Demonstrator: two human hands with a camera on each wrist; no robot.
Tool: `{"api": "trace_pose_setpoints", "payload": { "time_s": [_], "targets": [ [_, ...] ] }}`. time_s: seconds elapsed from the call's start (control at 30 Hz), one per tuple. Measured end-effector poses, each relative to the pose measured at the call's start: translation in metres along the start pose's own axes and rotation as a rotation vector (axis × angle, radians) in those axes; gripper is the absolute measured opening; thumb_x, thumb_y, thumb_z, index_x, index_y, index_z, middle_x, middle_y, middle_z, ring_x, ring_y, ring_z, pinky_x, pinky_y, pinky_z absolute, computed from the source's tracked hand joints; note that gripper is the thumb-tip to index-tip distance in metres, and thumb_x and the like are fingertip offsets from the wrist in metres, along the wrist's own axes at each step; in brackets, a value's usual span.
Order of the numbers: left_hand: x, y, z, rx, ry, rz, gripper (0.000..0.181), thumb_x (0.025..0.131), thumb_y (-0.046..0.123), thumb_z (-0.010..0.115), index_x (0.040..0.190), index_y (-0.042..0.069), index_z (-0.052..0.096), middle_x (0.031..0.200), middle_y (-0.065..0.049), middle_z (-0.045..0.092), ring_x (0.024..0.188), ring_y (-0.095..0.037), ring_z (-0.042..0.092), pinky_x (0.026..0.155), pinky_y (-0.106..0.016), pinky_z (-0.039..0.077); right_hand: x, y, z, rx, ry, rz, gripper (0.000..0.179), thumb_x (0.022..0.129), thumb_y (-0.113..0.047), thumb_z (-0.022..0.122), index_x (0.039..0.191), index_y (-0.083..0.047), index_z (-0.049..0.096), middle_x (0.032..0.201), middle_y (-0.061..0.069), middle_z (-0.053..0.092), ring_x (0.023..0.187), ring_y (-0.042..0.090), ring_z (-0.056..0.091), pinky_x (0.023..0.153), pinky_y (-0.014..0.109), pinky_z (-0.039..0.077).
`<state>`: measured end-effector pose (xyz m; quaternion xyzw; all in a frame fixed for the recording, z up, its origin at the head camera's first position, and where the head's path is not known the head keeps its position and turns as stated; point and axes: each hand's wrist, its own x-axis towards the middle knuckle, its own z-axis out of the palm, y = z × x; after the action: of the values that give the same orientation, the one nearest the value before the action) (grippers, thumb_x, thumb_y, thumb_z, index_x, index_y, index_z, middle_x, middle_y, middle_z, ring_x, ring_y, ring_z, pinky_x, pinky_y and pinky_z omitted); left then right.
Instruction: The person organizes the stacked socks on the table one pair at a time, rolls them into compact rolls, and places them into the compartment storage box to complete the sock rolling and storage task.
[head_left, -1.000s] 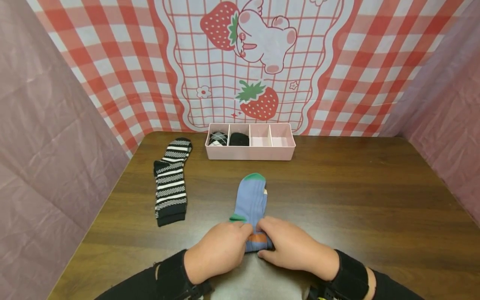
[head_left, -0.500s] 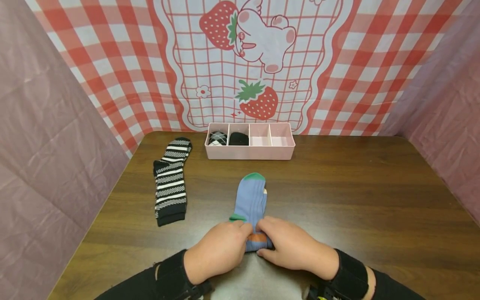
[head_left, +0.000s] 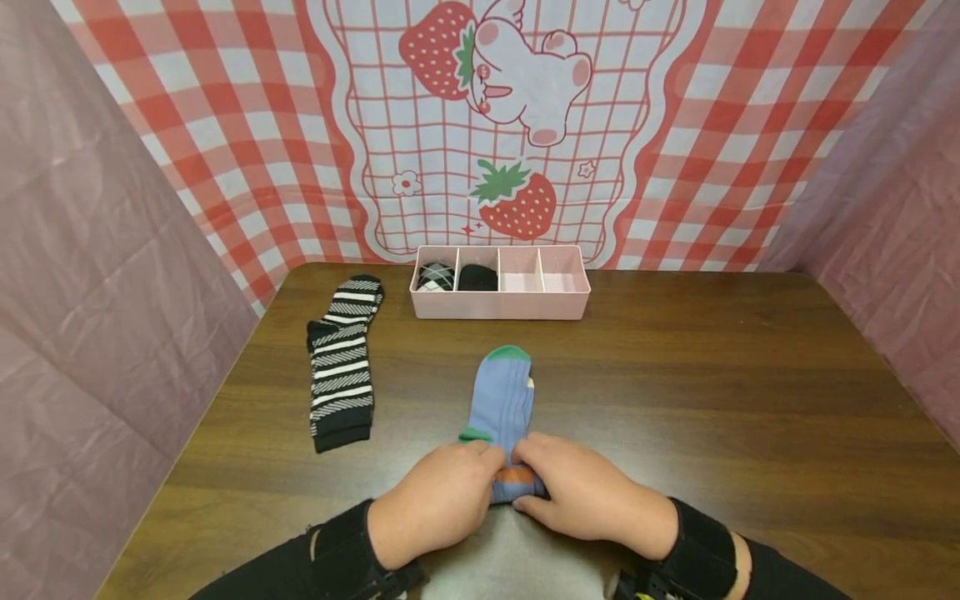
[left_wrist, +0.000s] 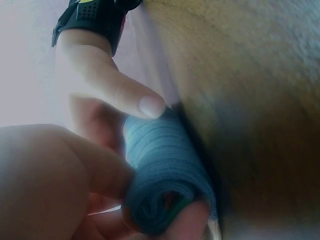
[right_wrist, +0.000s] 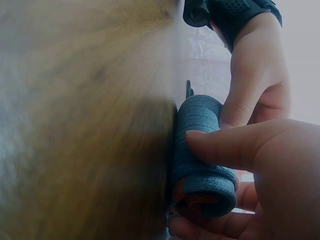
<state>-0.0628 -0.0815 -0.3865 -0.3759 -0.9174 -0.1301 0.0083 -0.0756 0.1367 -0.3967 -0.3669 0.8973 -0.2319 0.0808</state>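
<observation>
I'm guiding left hand [head_left: 437,493] and right hand [head_left: 592,493]; fingers [head_left: 533,445] holding rolled near end of blue sock [head_left: 501,402] on tabletop [head_left: 712,383]; seemingly rolling it up, next move likely calling for even turns toward green toe [head_left: 508,353].

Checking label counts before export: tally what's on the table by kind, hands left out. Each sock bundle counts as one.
Divided box: 1, the pink box
Bundles inside it: 2, the argyle bundle and the black bundle
Sock bundles outside it: 2, the striped bundle and the blue bundle
Total: 5
</observation>
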Motion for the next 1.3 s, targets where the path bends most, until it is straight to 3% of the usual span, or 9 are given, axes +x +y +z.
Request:
{"api": "trace_pose_setpoints", "payload": {
  "time_s": [0.17, 0.47, 0.67, 0.9, 1.13, 1.3],
  "targets": [
    [-0.0002, 0.0000, 0.0003, 0.001, 0.010, 0.003, 0.011, 0.095, 0.009, 0.066, 0.088, 0.013, 0.058, 0.076, 0.004, 0.051, 0.064, -0.010, 0.052, 0.056, -0.027, 0.046, 0.0002, 0.0000, 0.0000, -0.005, -0.007, 0.008, 0.029, 0.087, -0.029, 0.084, 0.098, -0.023, 0.059, 0.086, -0.014, 0.047, 0.073, 0.004, 0.047, 0.065, 0.026, 0.043],
    [-0.0012, -0.0025, -0.0015, 0.057, 0.091, 0.053, 0.006, 0.090, 0.009, 0.069, 0.089, 0.014, 0.071, 0.079, 0.006, 0.048, 0.069, -0.012, 0.046, 0.060, -0.027, 0.041, 0.0006, 0.0014, 0.0012, -0.010, -0.006, 0.017, 0.017, 0.093, -0.028, 0.078, 0.100, -0.022, 0.064, 0.087, -0.015, 0.049, 0.076, 0.004, 0.048, 0.067, 0.026, 0.044],
    [-0.0023, -0.0018, -0.0019, 0.054, 0.104, 0.044, 0.008, 0.087, 0.012, 0.074, 0.094, 0.015, 0.070, 0.085, 0.006, 0.053, 0.074, -0.012, 0.048, 0.064, -0.028, 0.041, 0.0013, 0.0009, 0.0005, 0.006, -0.017, 0.038, 0.014, 0.096, -0.030, 0.075, 0.104, -0.022, 0.066, 0.088, -0.015, 0.051, 0.077, 0.004, 0.049, 0.067, 0.027, 0.045],
    [-0.0034, 0.0016, -0.0049, 0.061, 0.096, 0.054, 0.029, 0.079, 0.020, 0.085, 0.104, 0.015, 0.069, 0.095, 0.004, 0.056, 0.083, -0.014, 0.052, 0.069, -0.030, 0.045, 0.0045, 0.0019, -0.0026, 0.120, -0.050, 0.128, 0.009, 0.100, -0.030, 0.069, 0.100, -0.022, 0.066, 0.087, -0.013, 0.055, 0.078, 0.005, 0.052, 0.069, 0.029, 0.046],
    [-0.0018, 0.0007, -0.0025, 0.068, 0.106, 0.055, 0.037, 0.073, 0.010, 0.081, 0.107, 0.013, 0.067, 0.093, 0.004, 0.056, 0.080, -0.015, 0.054, 0.068, -0.031, 0.048, 0.0049, 0.0050, -0.0059, 0.250, -0.059, 0.188, 0.015, 0.102, -0.032, 0.065, 0.106, -0.018, 0.064, 0.083, -0.010, 0.058, 0.071, 0.006, 0.052, 0.062, 0.029, 0.045],
    [-0.0003, -0.0015, 0.0006, 0.079, 0.113, 0.061, 0.031, 0.075, 0.007, 0.078, 0.104, 0.012, 0.067, 0.090, 0.003, 0.056, 0.076, -0.015, 0.054, 0.063, -0.030, 0.047, 0.0043, 0.0059, -0.0066, 0.280, -0.052, 0.193, 0.018, 0.103, -0.033, 0.064, 0.111, -0.017, 0.058, 0.075, -0.007, 0.054, 0.061, 0.006, 0.048, 0.053, 0.028, 0.040]
  ]
}}
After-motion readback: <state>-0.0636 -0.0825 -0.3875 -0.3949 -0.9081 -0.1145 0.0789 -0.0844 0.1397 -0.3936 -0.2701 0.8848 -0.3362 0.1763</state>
